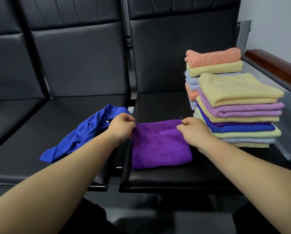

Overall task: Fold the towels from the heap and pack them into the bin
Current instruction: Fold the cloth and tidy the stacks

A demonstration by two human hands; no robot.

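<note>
Pinching the far edge of the purple towel (160,146), we hold one corner in each hand: our left hand (120,127) grips the far left corner, our right hand (193,130) the far right one, and the fingers (181,127) of both are closed on the hemmed edge. The towel lies folded flat on the black bench (166,179) seat in front of us, its near edge toward us, the cloth stretched between our hands. Just left of our left hand, a crumpled blue towel (80,134) lies on the neighbouring seat, partly under our forearm. To the right, near our right hand, stands a stack of folded towels (239,112) in yellow, lilac and blue. Behind it rises a second stack (212,63) topped by an orange towel, against the seat back.
</note>
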